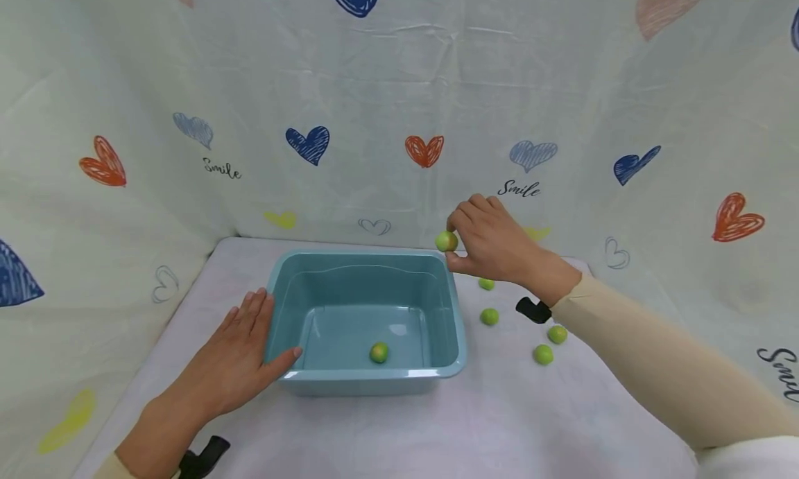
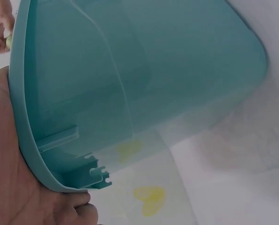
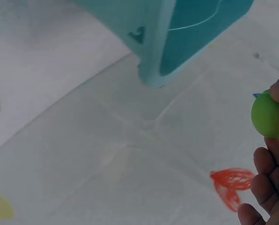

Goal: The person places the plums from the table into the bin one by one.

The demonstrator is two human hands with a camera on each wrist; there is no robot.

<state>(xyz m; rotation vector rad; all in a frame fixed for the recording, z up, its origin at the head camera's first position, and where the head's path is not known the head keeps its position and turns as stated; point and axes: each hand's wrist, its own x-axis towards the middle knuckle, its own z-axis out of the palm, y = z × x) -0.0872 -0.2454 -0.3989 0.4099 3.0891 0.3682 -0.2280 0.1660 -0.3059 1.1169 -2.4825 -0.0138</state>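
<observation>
A small, round, smooth green fruit [image 1: 446, 241] is pinched between the thumb and curled fingers of the right hand [image 1: 493, 247], held in the air just beyond the far right corner of a teal plastic tub [image 1: 458, 326]. In the right wrist view the same fruit [image 3: 269, 114] is seen as a glossy green ball gripped at the fingertips [image 3: 268, 157], with the tub's rounded corner [image 3: 153, 70] below it.

The tub is rectangular, with rounded corners, a rolled rim and smooth, slightly shiny walls. One more green fruit [image 1: 379, 352], tinged yellow-red, lies on its flat bottom near the front wall. The left hand [image 1: 240, 351] is laid flat against the tub's left wall, fingers straight and together, the thumb resting at the front left corner; nothing is gripped by it. In the left wrist view the palm [image 2: 11, 187] is pressed against the ribbed rim.

Four other green fruits [image 1: 490, 317] are scattered on the white cloth-covered table [image 1: 499, 423] to the right of the tub. A creased fabric backdrop [image 1: 399, 84] printed with scribbled hearts is hung behind and to both sides.
</observation>
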